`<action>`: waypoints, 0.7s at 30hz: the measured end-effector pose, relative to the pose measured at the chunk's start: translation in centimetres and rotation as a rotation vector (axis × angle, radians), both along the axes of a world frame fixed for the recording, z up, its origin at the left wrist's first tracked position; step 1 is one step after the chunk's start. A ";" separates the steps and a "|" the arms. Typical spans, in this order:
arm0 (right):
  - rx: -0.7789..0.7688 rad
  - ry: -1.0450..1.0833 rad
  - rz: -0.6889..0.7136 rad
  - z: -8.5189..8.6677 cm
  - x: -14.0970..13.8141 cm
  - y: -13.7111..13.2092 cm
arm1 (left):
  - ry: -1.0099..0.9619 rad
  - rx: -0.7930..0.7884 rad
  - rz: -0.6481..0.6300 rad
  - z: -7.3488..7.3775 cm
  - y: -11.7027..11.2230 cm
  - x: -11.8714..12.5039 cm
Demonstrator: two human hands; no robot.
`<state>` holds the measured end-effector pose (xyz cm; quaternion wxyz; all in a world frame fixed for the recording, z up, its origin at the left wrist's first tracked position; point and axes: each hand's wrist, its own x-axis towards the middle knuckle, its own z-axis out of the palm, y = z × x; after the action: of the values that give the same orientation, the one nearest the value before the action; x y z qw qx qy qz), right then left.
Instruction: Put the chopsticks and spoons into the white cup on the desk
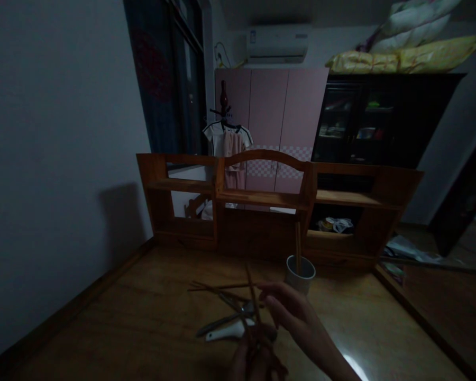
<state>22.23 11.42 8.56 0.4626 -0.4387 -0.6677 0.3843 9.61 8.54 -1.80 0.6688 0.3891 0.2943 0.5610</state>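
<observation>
My left hand (248, 357) is low at the bottom edge, closed round a loose bundle of brown chopsticks (238, 299) that fan out up and to the left. My right hand (291, 312) reaches in from the lower right, its fingers curled at the bundle's upper ends, seemingly pinching one stick. Behind it stands a white cup (299, 275) with one chopstick (298, 246) upright in it. On the wooden desk (143, 323) beneath the hands lie a white spoon (230, 332) and a dark metal utensil (218, 323).
A wooden shelf unit (262, 198) runs along the desk's back edge. A white wall (59, 159) is on the left. Beyond are a pink wardrobe (277, 116), a dark cabinet (381, 121) with bedding on top, and hanging clothes (228, 145).
</observation>
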 end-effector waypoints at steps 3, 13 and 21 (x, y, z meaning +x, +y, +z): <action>0.074 -0.107 0.008 2.8 1.0 -2.8 | 0.058 -0.010 -0.168 -0.2 0.9 2.1; 0.121 -0.211 -0.074 3.4 4.6 -4.9 | 0.047 0.149 -0.217 3.0 -0.1 3.6; 0.264 -0.366 -0.378 0.9 6.1 -7.2 | 0.180 0.011 -0.273 3.4 0.1 3.9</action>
<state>28.36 4.25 9.41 0.4511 -0.5533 -0.6906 0.1156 13.51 8.65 1.55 0.7077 0.4777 0.2942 0.4294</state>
